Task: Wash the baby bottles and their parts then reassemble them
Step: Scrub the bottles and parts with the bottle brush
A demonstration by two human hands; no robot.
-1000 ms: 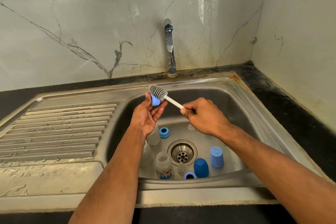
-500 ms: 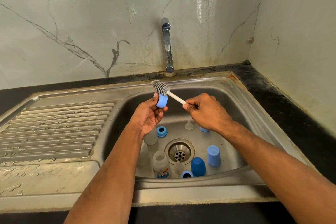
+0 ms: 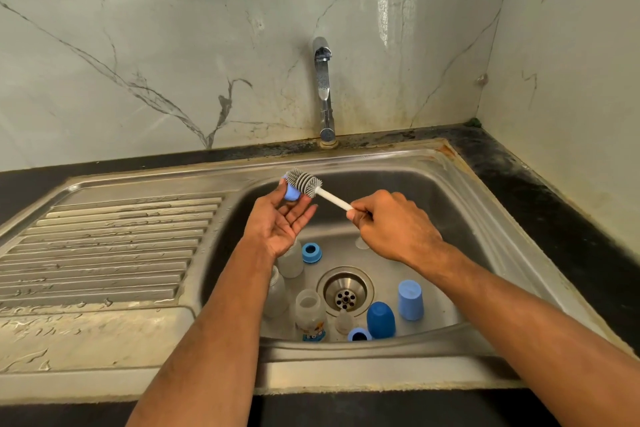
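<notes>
your left hand (image 3: 277, 220) pinches a small blue cap (image 3: 291, 191) at its fingertips, palm up, over the sink's (image 3: 460, 184) 11 o'clock side. your right hand (image 3: 391, 225) is curled tight round the white handle of the brush (image 3: 306, 183), whose grey bristles lie against the cap at its 2 o'clock. keep the pinch firm, since a wet cap probably slips; turn the cap under the bristles so every face gets scrubbed. below, bottles (image 3: 310, 314), rings (image 3: 311, 252) and two more caps (image 3: 410, 299) ring the drain (image 3: 345, 290). the tap (image 3: 323, 90) at 12 o'clock shows no water. marble-look walls meet at 2 o'clock.
</notes>
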